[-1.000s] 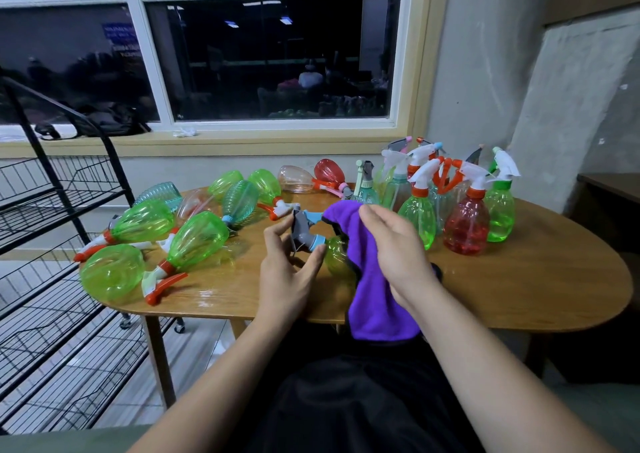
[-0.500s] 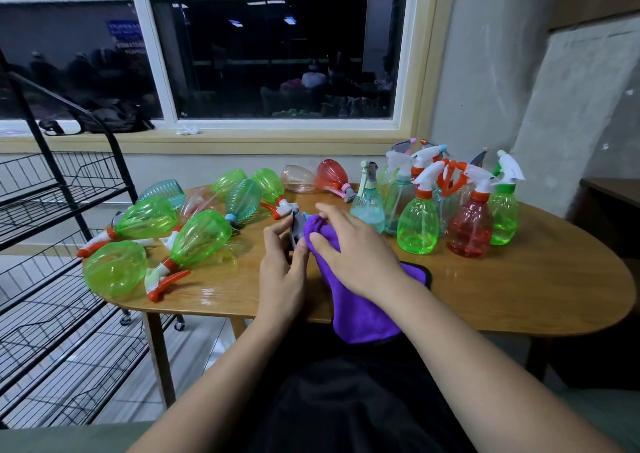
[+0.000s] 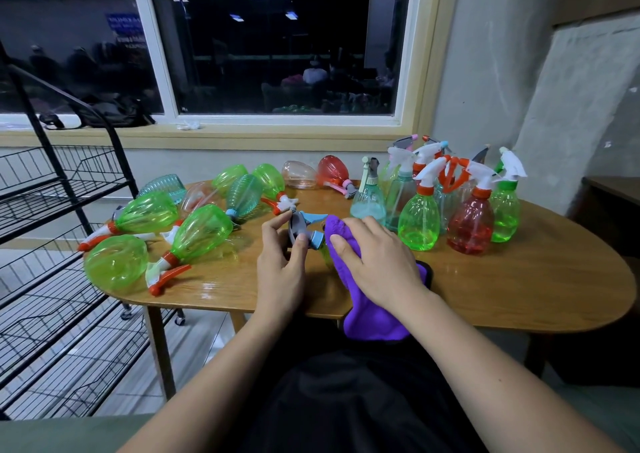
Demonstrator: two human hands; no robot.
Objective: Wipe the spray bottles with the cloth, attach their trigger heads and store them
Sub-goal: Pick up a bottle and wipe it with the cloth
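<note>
Wooden table (image 3: 519,279) in front: left hand (image 3: 280,272) pinches the trigger head (image 3: 304,227); just right of it, right hand (image 3: 377,262) curls the purple cloth (image 3: 374,321) round a mostly hidden bottle (image 3: 325,257).

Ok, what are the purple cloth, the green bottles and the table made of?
Purple cloth: soft matte fabric with nubby pile, probably microfibre. Green bottles: translucent glossy plastic, ribbed, with bright highlights. Table: glossy wood-grain top with reflections; solid wood or veneer, unclear.
</note>
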